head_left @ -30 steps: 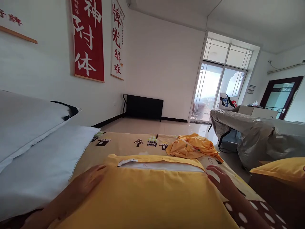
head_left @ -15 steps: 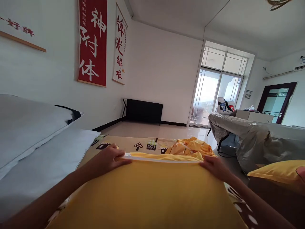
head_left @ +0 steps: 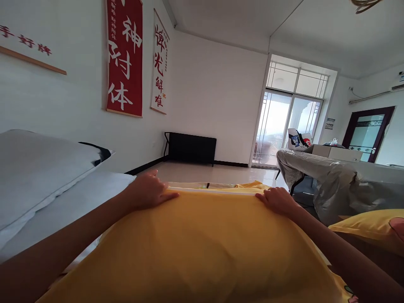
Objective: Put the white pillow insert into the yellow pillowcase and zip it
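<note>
white pillows left | red scroll on wall | black console against wall | covered sofa right

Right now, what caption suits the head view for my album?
Left hand and right hand hold the far edge of a yellow pillowcase beside white pillows.
</note>
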Demonstrator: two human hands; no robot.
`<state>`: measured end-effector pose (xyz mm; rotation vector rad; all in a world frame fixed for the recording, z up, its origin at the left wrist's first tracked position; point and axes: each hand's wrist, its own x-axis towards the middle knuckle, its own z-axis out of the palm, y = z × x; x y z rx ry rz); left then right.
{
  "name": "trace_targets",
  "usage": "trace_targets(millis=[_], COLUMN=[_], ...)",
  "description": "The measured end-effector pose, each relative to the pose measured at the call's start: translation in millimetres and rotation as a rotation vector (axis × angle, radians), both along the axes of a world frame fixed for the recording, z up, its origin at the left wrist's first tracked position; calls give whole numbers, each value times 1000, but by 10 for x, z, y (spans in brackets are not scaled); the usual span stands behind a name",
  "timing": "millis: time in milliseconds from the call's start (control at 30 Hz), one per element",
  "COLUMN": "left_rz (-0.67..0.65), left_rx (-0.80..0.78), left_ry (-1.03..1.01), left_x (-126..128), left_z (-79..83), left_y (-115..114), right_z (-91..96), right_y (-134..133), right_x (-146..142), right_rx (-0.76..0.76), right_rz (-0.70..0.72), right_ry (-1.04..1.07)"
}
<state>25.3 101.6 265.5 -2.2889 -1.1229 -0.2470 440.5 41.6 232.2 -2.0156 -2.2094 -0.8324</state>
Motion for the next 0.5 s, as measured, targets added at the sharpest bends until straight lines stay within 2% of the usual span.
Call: trace_targets(millis=[100, 167, 233, 267, 333, 433, 500], left_rz=[-38, -61, -45, -23, 70, 204, 269], left_rx=[-54, -92, -85, -52, 76, 362, 507], left_ry=[-53, -100, -99, -78, -33, -34, -72], left_x=[-14, -6, 10, 23, 58, 115, 109], left_z=[-85, -129, -111, -65, 114, 529, 773], left_y=[-53, -37, -9, -5, -37, -181, -280], right_z=[-210, -330, -327, -260, 5, 551, 798], right_y=[46, 95, 150, 176, 208, 179, 103], right_x=[76, 85, 74, 71, 83, 156, 208], right_rx=[-9, 4, 75, 144, 351, 752, 961], right_rz=[117, 132, 107, 97, 88, 102, 128], right_ry=[-4, -9, -37, -53, -69, -58, -43])
